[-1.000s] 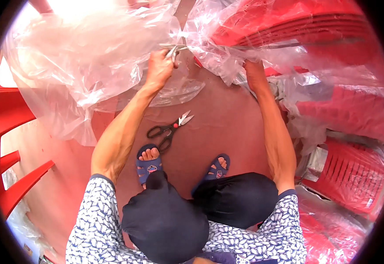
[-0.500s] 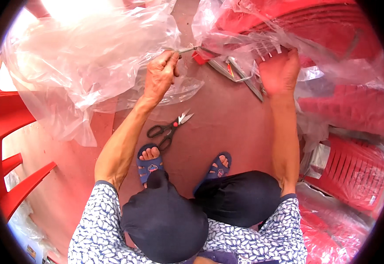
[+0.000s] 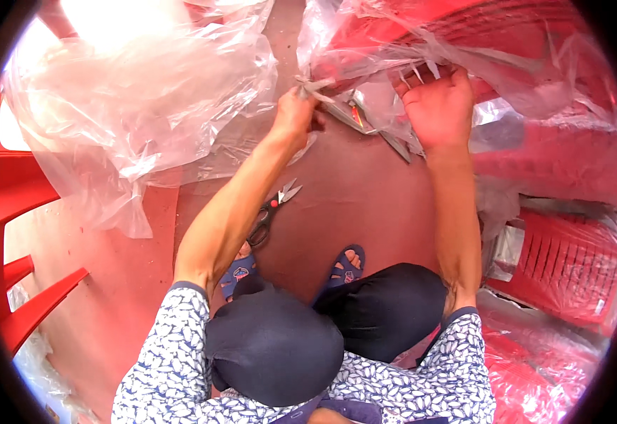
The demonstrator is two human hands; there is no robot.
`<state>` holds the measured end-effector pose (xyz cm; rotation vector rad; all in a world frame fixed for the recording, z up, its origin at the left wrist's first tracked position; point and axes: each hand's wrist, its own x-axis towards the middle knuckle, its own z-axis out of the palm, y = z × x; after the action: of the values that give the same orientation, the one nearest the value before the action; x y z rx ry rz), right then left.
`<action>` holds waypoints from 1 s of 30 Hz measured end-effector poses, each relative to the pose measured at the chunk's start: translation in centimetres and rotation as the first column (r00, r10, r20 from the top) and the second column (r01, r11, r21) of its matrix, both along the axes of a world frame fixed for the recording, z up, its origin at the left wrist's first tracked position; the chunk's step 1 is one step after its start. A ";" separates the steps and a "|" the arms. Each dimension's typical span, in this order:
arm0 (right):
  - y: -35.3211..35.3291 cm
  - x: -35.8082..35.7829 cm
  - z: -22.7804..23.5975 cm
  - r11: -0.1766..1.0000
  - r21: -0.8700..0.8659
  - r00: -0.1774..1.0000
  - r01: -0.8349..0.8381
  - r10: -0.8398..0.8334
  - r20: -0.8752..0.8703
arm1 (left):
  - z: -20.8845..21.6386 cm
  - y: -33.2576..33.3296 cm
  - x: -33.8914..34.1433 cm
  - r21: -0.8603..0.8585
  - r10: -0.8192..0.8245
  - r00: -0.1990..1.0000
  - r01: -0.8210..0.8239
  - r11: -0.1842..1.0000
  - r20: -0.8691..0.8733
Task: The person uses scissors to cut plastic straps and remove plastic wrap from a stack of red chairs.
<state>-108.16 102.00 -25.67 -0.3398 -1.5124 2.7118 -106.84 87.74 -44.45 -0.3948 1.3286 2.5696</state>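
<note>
My left hand [image 3: 296,116] is closed at the near left edge of the clear plastic wrap [image 3: 375,60], pinching a gathered pale strip of it. My right hand [image 3: 439,106], palm showing, has its fingers curled into the same wrap farther right; film partly covers the fingertips. Beneath the wrap lie red slatted plastic pieces [image 3: 513,42]. Between my hands, a grey bar-like piece [image 3: 395,146] pokes out under the film. Black-handled scissors [image 3: 273,205] rest on the floor, partly behind my left forearm.
A large crumpled clear plastic sheet [image 3: 139,106] spreads at the far left. Red chair-like parts [image 3: 15,187] stand along the left edge. Film-wrapped red slatted pieces [image 3: 570,265] are stacked on the right. My sandalled feet [image 3: 347,265] are on the reddish floor [image 3: 351,191].
My left hand has moved right to the edge of the wrap, leaving the left sheet's side. My right hand has shifted slightly left, still in the film. The scissors are now partly covered by my forearm.
</note>
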 end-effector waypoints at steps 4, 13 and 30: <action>0.2 0.4 -0.3 0.999 0.022 0.999 -0.043 0.042 0.032 | -3.2 1.5 -3.4 0.166 0.025 0.961 -0.074 0.983 0.276; 0.7 0.4 -1.3 0.995 0.075 0.997 -0.074 0.076 -0.033 | -3.6 1.4 -0.9 0.429 -0.067 0.996 0.033 0.903 0.065; 6.3 -4.6 -19.2 0.578 0.738 0.937 -0.348 0.202 0.284 | -5.9 0.5 -3.2 0.108 -0.052 0.998 0.049 0.993 0.028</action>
<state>-112.79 108.30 -44.84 -0.3080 -2.7996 1.8766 -110.00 88.21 -50.36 -0.3750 1.1687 2.5681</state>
